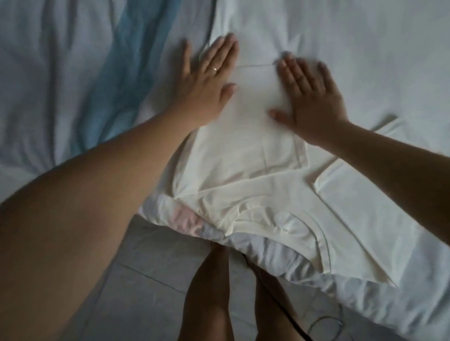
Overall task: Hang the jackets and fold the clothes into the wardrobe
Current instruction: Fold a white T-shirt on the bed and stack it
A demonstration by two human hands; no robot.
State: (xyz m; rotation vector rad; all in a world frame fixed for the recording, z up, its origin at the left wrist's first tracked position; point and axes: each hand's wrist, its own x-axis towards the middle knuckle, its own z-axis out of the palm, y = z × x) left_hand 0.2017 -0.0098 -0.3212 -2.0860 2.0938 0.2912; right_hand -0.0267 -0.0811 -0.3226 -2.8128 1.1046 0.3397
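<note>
Garment: a cream T-shirt (pixel 246 167) lies spread on the bed, its collar at the near edge of the mattress and its body running toward the far side; one long panel on its right side lies folded over
Left hand (pixel 206 84): palm down, fingers straight and spread, pressing flat on the far left part of the T-shirt; the outermost finger reaches onto the sheet; a ring (pixel 215 69) sits on one finger
Right hand (pixel 308 93): palm down, fingers straight, pressing flat on the far right part of the T-shirt, holding nothing; slightly blurred
Hands together: well apart, with bare cloth between them
Bed sheet (pixel 370 22): white, creased, under the T-shirt
Blue stripe (pixel 139 52): on the bedding, far left
Floor (pixel 148 295): pale tiles, near left
Legs (pixel 206 301): bare, against the bed's near edge
Cable (pixel 324 329): on the floor by the feet
</note>
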